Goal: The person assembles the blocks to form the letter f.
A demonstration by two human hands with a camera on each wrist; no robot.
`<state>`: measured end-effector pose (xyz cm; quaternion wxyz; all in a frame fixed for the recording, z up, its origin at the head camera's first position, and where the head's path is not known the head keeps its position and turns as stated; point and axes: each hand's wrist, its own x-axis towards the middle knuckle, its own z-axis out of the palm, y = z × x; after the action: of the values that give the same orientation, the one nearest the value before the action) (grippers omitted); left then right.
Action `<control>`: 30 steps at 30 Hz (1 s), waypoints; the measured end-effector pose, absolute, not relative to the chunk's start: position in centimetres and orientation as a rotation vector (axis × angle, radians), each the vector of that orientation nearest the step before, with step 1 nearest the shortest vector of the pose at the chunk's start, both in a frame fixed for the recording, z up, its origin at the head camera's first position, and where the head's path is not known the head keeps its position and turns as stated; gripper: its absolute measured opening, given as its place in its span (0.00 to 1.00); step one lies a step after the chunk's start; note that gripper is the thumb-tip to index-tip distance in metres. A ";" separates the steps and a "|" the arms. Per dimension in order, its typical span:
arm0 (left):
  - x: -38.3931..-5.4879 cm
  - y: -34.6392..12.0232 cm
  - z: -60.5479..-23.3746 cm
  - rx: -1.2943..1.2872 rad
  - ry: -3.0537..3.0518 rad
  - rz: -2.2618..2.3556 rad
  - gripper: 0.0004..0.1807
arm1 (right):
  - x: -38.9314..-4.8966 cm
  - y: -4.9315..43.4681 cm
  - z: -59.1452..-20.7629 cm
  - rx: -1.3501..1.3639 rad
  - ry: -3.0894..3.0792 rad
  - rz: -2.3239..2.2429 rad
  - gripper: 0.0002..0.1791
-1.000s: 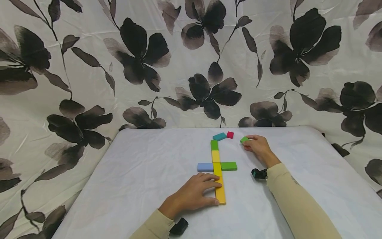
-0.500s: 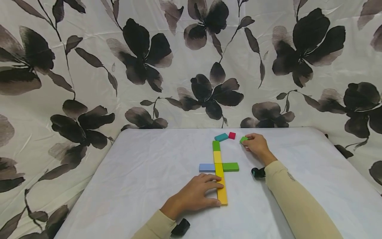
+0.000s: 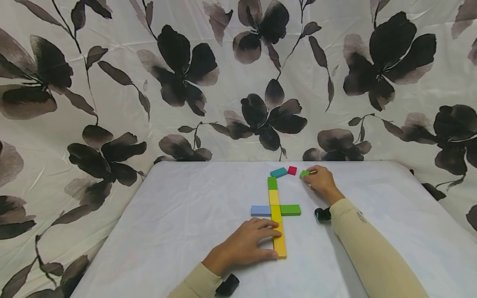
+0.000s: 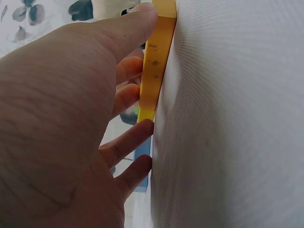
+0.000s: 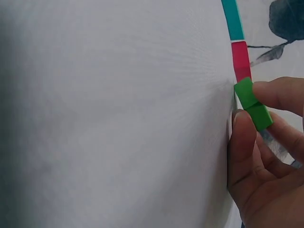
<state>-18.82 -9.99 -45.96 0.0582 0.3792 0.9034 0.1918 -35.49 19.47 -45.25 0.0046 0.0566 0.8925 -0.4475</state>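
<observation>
My right hand (image 3: pixel 321 182) pinches a small green block (image 5: pixel 247 97) at the table's far side, just right of a red block (image 3: pixel 292 170). In the right wrist view the green shows two parts; I cannot tell whether they are one block or two. Beside the red one lies a teal block (image 3: pixel 278 172), tilted. My left hand (image 3: pixel 246 244) rests its fingertips on a long yellow-orange block (image 3: pixel 280 244), the thumb (image 4: pixel 137 21) at its near end. Beyond it a shorter yellow block (image 3: pixel 273 197) and another green block (image 3: pixel 272 183) continue the column.
A light blue block (image 3: pixel 260 210) sticks out left of the column, and a longer green block (image 3: pixel 290 210) sticks out right. A white cloth covers the table (image 3: pixel 167 231). Behind hangs a floral cloth (image 3: pixel 208 82). Each wrist carries a black camera (image 3: pixel 322 214).
My right hand has brought the green block left, closer to the red one, and turned it slightly. The left hand stays on the long block. The whole head view has shifted a little.
</observation>
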 end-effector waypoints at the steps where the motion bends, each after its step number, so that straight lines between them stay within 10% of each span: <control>1: -18.8 -10.0 -45.9 1.152 2.740 0.579 0.31 | -35.5 19.5 -45.3 0.176 2.796 -1.401 0.24; 30: -18.8 -10.1 -46.2 1.172 2.752 0.564 0.31 | -37.0 18.6 -44.9 0.283 2.791 -1.291 0.25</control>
<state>-18.83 -10.05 -46.16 0.0488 0.3845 0.9031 0.1850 -37.02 18.57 -44.88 0.0267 0.0917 0.9035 -0.4178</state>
